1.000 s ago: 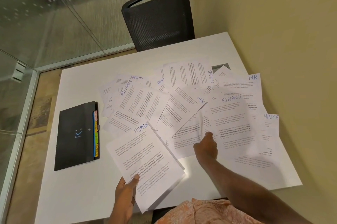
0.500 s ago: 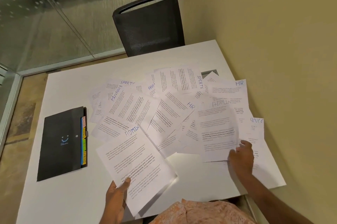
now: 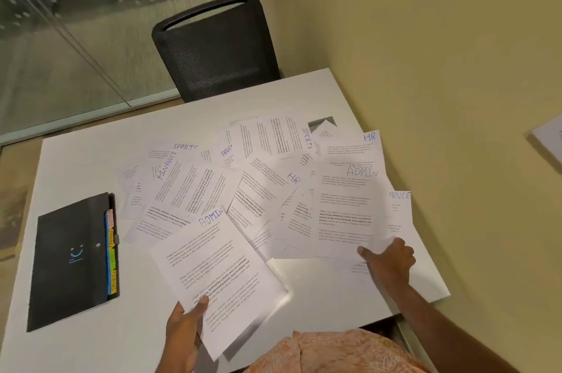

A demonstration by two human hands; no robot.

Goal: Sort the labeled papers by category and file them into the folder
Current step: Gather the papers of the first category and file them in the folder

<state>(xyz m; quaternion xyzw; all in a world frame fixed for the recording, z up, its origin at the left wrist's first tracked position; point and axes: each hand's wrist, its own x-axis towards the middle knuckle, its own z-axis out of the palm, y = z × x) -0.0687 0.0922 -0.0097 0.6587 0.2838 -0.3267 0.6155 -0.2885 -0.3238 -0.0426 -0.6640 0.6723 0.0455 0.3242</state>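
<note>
left hand point(image 3: 185, 324) pinches an ADMIN stack point(image 3: 219, 275); right hand point(image 3: 387, 257) grips another ADMIN sheet point(image 3: 343, 208)'s near edge; thin, floppy stuff, probably slides easily

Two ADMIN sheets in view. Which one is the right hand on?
The right ADMIN sheet, overlapping the HR sheet by the wall; the right hand pinches its near corner. The left ADMIN sheet is in the left hand.
</note>
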